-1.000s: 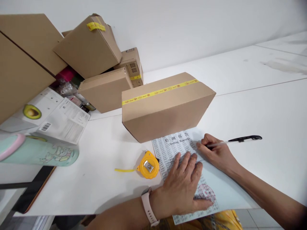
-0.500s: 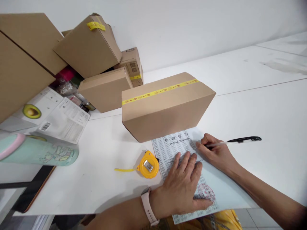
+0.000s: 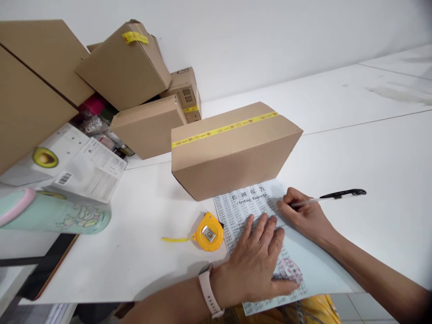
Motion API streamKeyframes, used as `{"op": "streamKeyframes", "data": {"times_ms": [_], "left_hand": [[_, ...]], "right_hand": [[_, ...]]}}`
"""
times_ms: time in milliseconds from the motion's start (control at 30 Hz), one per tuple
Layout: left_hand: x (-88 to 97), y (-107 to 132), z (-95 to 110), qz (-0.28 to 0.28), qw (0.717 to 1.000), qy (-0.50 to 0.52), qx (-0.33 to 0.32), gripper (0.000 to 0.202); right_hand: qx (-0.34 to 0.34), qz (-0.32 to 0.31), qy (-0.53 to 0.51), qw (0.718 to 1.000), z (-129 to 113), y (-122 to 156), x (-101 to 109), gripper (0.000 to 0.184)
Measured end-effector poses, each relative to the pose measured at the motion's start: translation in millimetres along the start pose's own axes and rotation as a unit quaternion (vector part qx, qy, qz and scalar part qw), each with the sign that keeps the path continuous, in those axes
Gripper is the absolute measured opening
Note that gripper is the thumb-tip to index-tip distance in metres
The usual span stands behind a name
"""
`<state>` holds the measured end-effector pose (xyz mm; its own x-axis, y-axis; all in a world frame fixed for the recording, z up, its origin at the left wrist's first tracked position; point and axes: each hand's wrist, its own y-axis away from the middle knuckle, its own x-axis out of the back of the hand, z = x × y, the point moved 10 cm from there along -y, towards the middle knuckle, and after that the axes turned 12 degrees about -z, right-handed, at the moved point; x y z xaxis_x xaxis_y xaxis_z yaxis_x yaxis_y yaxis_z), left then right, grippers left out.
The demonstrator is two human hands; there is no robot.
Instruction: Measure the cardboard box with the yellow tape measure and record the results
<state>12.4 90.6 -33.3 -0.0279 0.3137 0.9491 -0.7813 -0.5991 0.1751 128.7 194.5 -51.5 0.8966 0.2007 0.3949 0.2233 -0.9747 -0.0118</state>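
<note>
My left hand (image 3: 258,261) lies flat with fingers spread on a printed sheet of paper (image 3: 232,220) headed "Testing Report". A pink-red round stamp (image 3: 290,271) shows on the sheet by my thumb. My right hand (image 3: 305,218) is closed around a pen (image 3: 337,195) with a clear barrel and a black cap on its back end. The pen's tip is hidden by my fingers, close to the sheet's right part. Left of the paper lies a yellow tape measure (image 3: 209,231), a short bit of its tape pulled out. The sheet's far edge meets a taped cardboard box (image 3: 232,157).
Several cardboard boxes (image 3: 124,67) are stacked at the back left against the wall. In front of them are a white carton with an avocado picture (image 3: 94,166) and a mint-green bottle (image 3: 77,216) lying on its side. The white table's (image 3: 135,279) front edge runs below my wrists.
The pen's capped end has shifted slightly left and up with a small motion of my right hand. My left hand, the paper and the box stay where they were.
</note>
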Motion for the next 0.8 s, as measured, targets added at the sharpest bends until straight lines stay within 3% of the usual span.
{"op": "streamKeyframes", "data": {"times_ms": [800], "left_hand": [[-0.9,0.5,0.2,-0.003,1.0,0.01,-0.002,0.086]], "right_hand": [[-0.008,0.009,0.006,1.0,0.6,0.8,2.5,0.035]]}}
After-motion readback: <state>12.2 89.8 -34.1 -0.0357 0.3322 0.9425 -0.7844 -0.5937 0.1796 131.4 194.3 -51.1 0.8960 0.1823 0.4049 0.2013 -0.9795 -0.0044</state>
